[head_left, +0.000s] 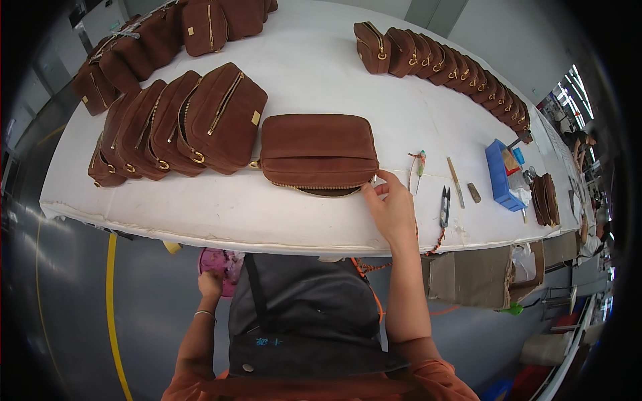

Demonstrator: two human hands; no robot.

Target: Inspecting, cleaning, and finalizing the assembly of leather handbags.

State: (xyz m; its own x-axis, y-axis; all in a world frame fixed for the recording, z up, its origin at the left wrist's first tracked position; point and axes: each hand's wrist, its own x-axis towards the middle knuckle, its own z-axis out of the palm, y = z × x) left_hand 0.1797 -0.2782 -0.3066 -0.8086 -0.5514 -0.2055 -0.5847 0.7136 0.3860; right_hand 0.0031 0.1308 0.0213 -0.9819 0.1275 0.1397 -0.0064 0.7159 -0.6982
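A brown zip pouch lies on the white table in front of me, its gold zipper along the near edge partly open. My right hand pinches the pouch's near right corner, at the zipper's end, between thumb and fingers. Below the table edge, my left hand is at the rim of a pink bin holding pale scraps. Its fingers are too small and partly hidden to read. To the right of the pouch lie thread snips and a screwdriver-like tool with a coloured handle.
Several brown pouches stand at left, more behind them. A long row of them curves along the far right. Also on the white table are a blue tray, a thin stick and a small block.
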